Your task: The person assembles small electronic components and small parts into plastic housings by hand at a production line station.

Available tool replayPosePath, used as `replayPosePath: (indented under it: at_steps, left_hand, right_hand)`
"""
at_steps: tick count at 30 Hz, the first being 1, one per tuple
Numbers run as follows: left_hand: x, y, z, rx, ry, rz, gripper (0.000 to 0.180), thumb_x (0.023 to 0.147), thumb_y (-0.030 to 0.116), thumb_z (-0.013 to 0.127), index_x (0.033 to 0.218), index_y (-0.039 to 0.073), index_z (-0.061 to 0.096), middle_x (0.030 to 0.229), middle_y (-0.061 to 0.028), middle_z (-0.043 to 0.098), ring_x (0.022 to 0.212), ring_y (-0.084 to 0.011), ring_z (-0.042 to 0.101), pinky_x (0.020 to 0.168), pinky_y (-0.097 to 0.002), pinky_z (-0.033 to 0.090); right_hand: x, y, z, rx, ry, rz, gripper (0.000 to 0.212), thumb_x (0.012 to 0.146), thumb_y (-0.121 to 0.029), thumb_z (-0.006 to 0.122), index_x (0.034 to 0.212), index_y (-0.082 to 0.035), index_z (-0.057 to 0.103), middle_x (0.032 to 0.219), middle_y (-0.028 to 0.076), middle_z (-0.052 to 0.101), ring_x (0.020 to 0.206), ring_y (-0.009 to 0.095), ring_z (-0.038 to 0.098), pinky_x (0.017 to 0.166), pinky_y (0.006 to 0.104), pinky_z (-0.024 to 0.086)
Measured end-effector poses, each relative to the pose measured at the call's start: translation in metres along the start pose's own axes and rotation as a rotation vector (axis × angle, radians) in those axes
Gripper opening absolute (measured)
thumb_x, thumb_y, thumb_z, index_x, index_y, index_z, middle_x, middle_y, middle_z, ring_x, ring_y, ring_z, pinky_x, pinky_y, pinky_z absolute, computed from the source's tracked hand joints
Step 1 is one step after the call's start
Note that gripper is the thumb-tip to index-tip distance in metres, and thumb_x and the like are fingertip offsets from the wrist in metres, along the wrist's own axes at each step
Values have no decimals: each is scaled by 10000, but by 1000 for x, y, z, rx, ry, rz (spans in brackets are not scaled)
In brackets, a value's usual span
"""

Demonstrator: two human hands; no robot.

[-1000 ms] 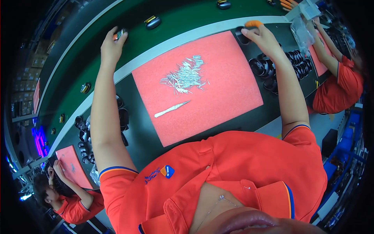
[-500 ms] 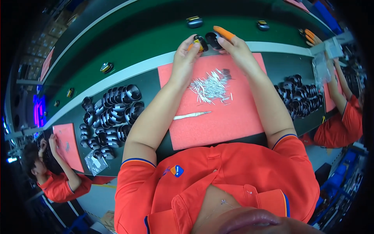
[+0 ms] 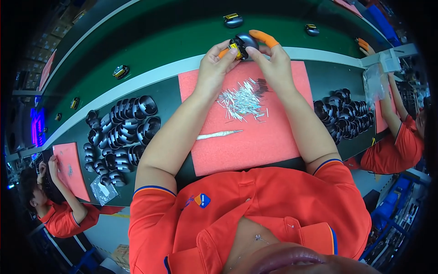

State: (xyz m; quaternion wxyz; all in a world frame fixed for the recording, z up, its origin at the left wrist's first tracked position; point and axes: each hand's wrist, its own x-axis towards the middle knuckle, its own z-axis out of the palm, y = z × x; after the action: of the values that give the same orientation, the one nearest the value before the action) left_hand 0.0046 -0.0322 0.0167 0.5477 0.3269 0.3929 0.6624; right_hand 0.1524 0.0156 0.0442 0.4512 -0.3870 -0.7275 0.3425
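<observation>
Over the far edge of a pink foam mat (image 3: 246, 150), my left hand (image 3: 213, 68) is closed on a small black device part (image 3: 238, 51) with a yellow block in it. Closed round a dark, glossy rounded shell (image 3: 247, 40), my right hand (image 3: 277, 66) holds it against that part. An orange finger cover (image 3: 264, 38) is on my right index finger; orange also shows on a left finger. Whether shell and part are fully joined cannot be seen. Below the hands lies a loose heap of thin white strips (image 3: 242, 101). A pale-handled pointed tool (image 3: 219, 135) rests on the mat's left side.
Rows of black curved shells (image 3: 130, 114) stand left of the mat, and more shells (image 3: 342, 114) stand to its right. Beyond a pale rail (image 3: 159, 72), a green conveyor belt (image 3: 178, 39) carries several assembled units (image 3: 233, 20). Co-workers sit at both sides.
The shell, earlier apart with its hollow side showing, now has its outer side showing and sits against the part in my left hand. Units on the belt have shifted slightly.
</observation>
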Motion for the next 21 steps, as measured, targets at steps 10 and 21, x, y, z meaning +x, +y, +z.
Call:
replayPosePath:
  at_steps: [10, 21]
  left_hand:
    - [-4, 2, 5, -9, 16, -17, 380, 892, 172, 638, 1203, -4, 508, 1102, -92, 604, 1000, -143, 610, 900, -288, 510]
    - [-3, -1, 2, 42, 7, 43, 320, 893, 112, 626, 1179, 3, 535, 1069, -89, 618, 970, -136, 620, 858, -270, 529]
  right_hand:
    - [2, 1, -2, -23, -21, 68, 456, 804, -169, 714, 1208, -36, 547, 1104, 109, 629, 984, 182, 628, 885, 296, 458]
    - [3, -9, -6, -280, -48, 85, 454, 749, -186, 760, 1123, -27, 556, 1039, 111, 628, 983, 204, 629, 880, 324, 463]
